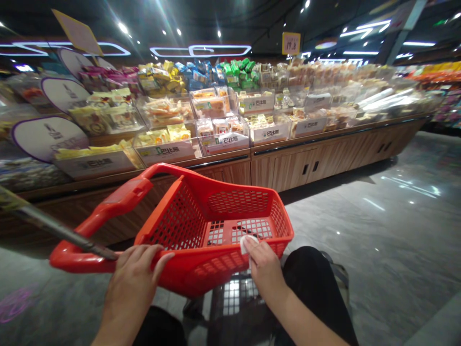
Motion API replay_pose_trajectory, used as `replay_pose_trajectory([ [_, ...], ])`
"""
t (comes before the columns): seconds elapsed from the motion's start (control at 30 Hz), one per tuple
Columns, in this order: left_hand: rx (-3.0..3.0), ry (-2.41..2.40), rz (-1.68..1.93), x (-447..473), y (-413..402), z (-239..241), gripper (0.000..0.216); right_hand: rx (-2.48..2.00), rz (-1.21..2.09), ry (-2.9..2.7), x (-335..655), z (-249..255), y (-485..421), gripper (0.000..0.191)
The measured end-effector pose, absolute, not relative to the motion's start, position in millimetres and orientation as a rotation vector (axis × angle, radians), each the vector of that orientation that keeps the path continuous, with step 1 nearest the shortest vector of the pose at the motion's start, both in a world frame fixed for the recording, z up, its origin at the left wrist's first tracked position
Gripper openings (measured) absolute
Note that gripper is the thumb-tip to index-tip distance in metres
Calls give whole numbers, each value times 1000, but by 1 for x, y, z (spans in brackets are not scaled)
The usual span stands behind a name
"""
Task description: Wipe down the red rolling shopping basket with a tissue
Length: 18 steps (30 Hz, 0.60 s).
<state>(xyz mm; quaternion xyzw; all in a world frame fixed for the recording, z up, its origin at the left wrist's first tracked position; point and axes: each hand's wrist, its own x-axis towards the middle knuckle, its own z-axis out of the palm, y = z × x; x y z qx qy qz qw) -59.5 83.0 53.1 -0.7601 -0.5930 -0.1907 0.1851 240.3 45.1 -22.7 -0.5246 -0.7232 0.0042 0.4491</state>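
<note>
A red plastic shopping cart (223,259) stands before me, its perforated basket turned to the right and its looped handle (124,197) to the left. My left hand (139,271) grips the near rim where the handle joins the basket, fingers over the top and thumb along the side. My right hand (264,262) is closed on a white cloth (248,243), possibly a wipe, and presses it against the near rim toward the basket's front end. A grey pole (61,226) slants in from the left edge across the handle, its lower end close to my left hand.
Behind the cart runs a wooden display counter (288,168) with clear bins of packaged snacks (212,103). Oval white signs (48,138) stick out at the left, and a price sign (291,43) rises above the goods. Grey shiny floor (378,230) spreads to the right.
</note>
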Motion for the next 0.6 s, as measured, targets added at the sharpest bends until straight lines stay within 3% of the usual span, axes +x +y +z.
replay_pose_trajectory([
  [0.13,-2170,-1686,-515,-63,85,56,39,-1197,39,-1900,214,-16,51,54],
  [0.4,-2176,-1725,-516,-64,85,65,40,-1394,65,-1697,282,-32,39,47],
  [0.6,-2202,-1715,-409,-54,89,65,43,-1346,54,-1772,261,-26,43,50],
])
